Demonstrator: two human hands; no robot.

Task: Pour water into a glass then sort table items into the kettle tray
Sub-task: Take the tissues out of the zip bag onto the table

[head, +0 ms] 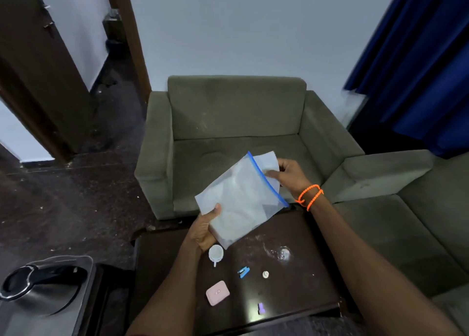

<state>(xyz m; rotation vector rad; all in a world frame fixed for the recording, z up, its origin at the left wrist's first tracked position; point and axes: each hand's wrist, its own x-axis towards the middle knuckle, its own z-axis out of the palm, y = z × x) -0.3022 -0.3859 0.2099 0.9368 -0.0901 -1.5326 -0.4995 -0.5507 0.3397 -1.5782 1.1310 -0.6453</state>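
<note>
I hold a frosted zip bag with a blue seal strip above the dark table. My left hand grips its lower left corner. My right hand pinches the open top edge by the blue strip. On the table below lie a small white cup, a clear glass, a blue stapler, a small white cap, a pink case and a small purple item. The steel kettle sits in its tray at the lower left.
A grey-green armchair stands right behind the table, and a matching sofa runs along the right. Blue curtains hang at the upper right. A dark open door and speckled floor lie to the left.
</note>
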